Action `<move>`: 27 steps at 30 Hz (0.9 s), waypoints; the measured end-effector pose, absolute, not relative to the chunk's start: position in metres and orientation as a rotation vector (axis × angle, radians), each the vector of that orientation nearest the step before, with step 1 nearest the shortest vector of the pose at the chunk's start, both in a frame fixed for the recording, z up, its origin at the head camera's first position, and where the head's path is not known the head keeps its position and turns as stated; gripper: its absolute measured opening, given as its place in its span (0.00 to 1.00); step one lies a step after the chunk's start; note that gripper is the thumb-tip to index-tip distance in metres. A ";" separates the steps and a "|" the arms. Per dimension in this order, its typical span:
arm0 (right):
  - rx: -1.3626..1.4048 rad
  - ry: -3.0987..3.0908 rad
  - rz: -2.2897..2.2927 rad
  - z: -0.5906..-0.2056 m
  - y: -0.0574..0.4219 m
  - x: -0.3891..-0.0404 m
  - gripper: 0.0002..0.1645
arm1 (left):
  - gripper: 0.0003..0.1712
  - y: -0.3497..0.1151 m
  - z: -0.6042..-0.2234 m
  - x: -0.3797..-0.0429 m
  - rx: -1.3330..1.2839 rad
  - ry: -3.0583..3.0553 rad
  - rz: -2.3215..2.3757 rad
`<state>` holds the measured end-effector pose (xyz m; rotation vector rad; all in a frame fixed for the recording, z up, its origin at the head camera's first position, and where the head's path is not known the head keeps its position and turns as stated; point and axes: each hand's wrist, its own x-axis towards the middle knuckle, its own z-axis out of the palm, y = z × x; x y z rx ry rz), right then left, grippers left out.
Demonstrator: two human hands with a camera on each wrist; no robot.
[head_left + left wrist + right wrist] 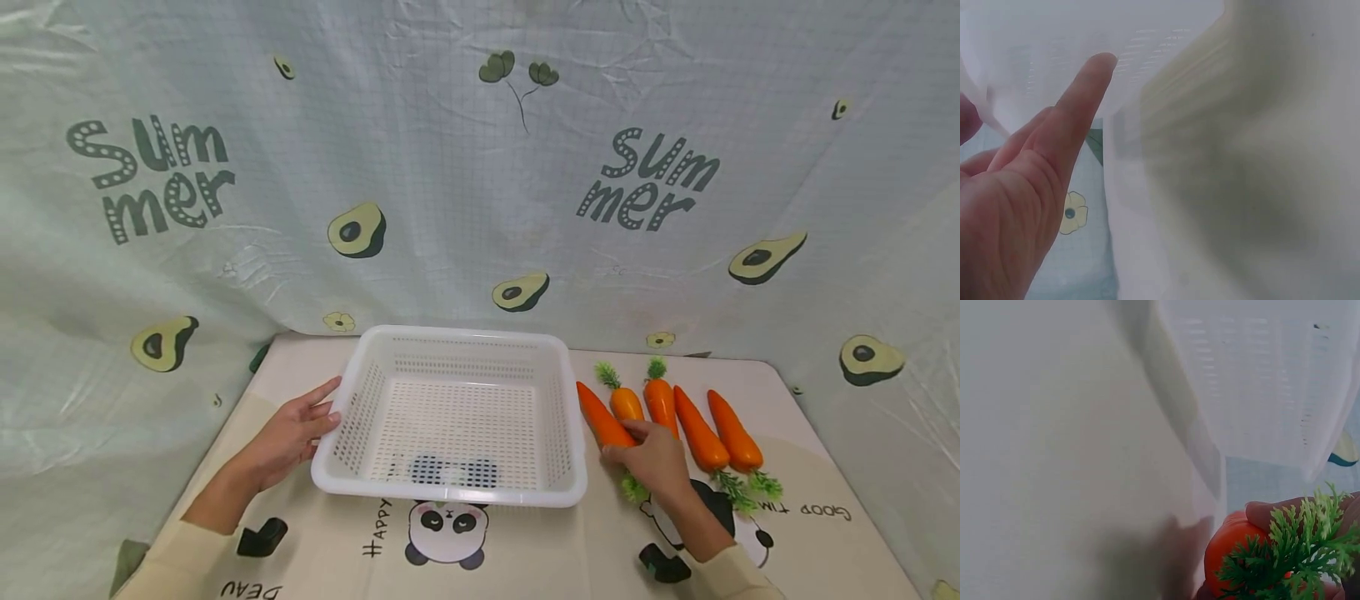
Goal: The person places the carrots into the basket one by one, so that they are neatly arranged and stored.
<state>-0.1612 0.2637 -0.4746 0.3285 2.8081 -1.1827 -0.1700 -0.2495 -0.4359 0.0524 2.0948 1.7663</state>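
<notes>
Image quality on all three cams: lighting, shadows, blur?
Head: fairly even light, white basket and carrots clearly legible, slight sheen on the creased backdrop sheet. Left wrist: hazy, low contrast, basket wall washed out, blurry dark patches across the table. Right wrist: dim, soft-edged shadow on the table, green carrot leaves fairly crisp.

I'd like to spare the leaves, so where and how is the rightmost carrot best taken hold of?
Probably pinch the rightmost carrot across its thick near end, just short of its leafy top, coming from above and the right: the body tapers to a point at the far end, and another carrot lies close on its left.
</notes>
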 end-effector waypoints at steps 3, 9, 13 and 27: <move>0.327 2.798 -1.188 -0.470 0.264 -0.163 0.39 | 0.45 -0.249 -0.437 -0.169 0.044 2.101 1.768; 0.356 2.744 -1.222 -0.460 0.268 -0.168 0.39 | 0.46 -0.248 -0.438 -0.168 0.045 2.101 1.779; 0.360 2.701 -1.286 -0.453 0.271 -0.172 0.38 | 0.46 -0.249 -0.438 -0.168 0.048 2.101 1.782; 0.363 2.594 -1.418 -0.436 0.282 -0.184 0.39 | 0.44 -0.247 -0.440 -0.166 0.032 2.106 1.778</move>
